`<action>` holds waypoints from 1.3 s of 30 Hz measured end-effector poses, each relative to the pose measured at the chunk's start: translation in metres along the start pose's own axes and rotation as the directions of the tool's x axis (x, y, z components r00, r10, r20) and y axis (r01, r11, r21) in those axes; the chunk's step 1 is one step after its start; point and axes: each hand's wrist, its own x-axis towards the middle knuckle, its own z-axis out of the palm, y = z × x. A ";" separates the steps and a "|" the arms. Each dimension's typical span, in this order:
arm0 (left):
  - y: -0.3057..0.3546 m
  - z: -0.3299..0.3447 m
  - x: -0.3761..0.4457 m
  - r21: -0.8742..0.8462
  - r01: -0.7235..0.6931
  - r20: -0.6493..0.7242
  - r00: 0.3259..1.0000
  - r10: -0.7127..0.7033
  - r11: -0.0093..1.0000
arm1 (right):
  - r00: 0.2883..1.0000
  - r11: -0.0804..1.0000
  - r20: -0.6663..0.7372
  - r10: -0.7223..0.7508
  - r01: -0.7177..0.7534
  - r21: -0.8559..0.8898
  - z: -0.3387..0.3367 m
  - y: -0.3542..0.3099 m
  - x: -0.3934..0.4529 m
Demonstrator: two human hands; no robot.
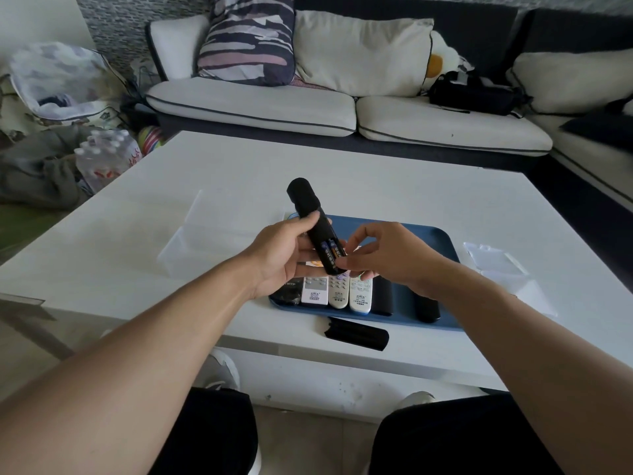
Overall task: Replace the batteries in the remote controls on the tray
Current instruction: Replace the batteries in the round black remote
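Black remote held over the tray, its battery bay open.

My left hand [284,255] has its grip clamped around the black remote [313,222], back side up, above the blue tray [435,241] on the white counter [205,186]. My right hand [387,257] pinches at the batteries [331,252], 2 of them, seated in the open bay at the remote's near end. The back cover [356,334] lies on the counter just in front of the tray. On the tray lie 3 white remotes [337,291] side by side and more black remotes [426,308] beside them.
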 end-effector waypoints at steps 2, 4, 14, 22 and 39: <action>-0.004 0.000 0.002 0.069 -0.023 -0.010 1.000 0.024 0.997 | 1.000 1.000 0.015 0.002 -0.002 -0.011 -0.004 0.002 0.001; -0.007 0.000 0.003 0.109 -0.038 -0.016 0.999 0.040 0.993 | 1.000 0.999 0.006 0.025 -0.025 -0.035 -0.010 0.005 0.001; -0.013 -0.008 0.008 0.168 -0.088 -0.043 0.994 0.097 0.982 | 0.983 0.504 0.126 0.131 0.044 -0.863 0.031 0.033 -0.016; -0.012 -0.012 0.016 -0.009 -0.052 -0.120 0.992 0.051 0.999 | 0.999 0.295 0.051 0.014 0.045 -0.954 0.049 0.051 -0.028; -0.010 -0.003 0.025 -0.236 0.011 -0.222 0.973 -0.065 0.972 | 0.997 0.455 0.032 -0.070 0.061 -0.888 0.049 0.055 -0.041</action>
